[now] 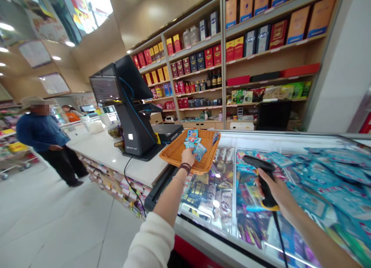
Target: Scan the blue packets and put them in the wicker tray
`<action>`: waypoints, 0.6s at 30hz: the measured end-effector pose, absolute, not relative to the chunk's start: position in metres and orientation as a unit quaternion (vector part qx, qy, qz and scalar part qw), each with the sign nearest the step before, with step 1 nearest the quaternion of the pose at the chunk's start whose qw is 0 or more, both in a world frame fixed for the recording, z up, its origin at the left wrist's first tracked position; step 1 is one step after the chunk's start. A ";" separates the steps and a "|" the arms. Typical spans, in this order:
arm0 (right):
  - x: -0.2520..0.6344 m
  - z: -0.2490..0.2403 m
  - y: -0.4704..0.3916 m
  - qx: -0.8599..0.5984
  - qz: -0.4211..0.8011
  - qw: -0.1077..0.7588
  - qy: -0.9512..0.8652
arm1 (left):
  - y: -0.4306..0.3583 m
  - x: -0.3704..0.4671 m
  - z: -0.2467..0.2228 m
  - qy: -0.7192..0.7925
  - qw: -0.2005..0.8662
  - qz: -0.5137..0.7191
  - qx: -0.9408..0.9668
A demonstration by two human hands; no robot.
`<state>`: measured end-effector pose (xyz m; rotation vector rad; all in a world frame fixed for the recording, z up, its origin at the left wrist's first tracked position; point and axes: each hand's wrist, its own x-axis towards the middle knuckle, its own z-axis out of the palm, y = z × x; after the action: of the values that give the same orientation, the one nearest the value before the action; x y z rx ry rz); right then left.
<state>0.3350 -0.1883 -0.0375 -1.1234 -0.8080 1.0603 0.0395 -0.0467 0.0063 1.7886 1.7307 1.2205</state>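
My left hand (188, 156), with a dark beaded bracelet at the wrist, reaches over the near rim of an orange wicker basket (171, 154). Its fingers are closed at the edge of a small blue packet (199, 151). More small blue packets (193, 133) lie in the basket beyond the fingers. My right hand (268, 185) is wrapped round the handle of a black and yellow barcode scanner (268, 194), whose head points left above the glass-topped case. A cable hangs down from the scanner's handle.
A checkout terminal (136, 117) stands on the white counter (98, 144), left of the basket. Many blue packages (327, 175) lie at the right, over the display case (234, 190). Shelves of boxes (197, 63) line the back. A person in blue (43, 131) stands at the far left.
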 end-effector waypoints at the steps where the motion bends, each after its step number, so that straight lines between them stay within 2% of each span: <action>1: 0.336 -0.037 -0.189 -0.491 0.464 0.646 -0.355 | -0.049 0.045 0.007 0.594 0.207 0.454 0.630; 5: 0.342 -0.037 -0.192 -0.490 0.459 0.648 -0.359 | -0.059 0.094 0.000 0.501 0.312 0.532 0.608; 10: 0.348 -0.040 -0.194 -0.471 0.455 0.668 -0.353 | -0.079 0.176 -0.041 0.407 0.436 0.579 0.555; 14: 0.350 -0.043 -0.194 -0.465 0.455 0.671 -0.356 | -0.086 0.209 -0.075 0.411 0.493 0.584 0.498; 18: 0.345 -0.041 -0.197 -0.473 0.459 0.655 -0.369 | -0.081 0.209 -0.089 0.412 0.504 0.578 0.492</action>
<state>0.3455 -0.1968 -0.0410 -1.0736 -0.8357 1.0418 0.2094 -0.0812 -0.0887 1.1873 0.9944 1.3959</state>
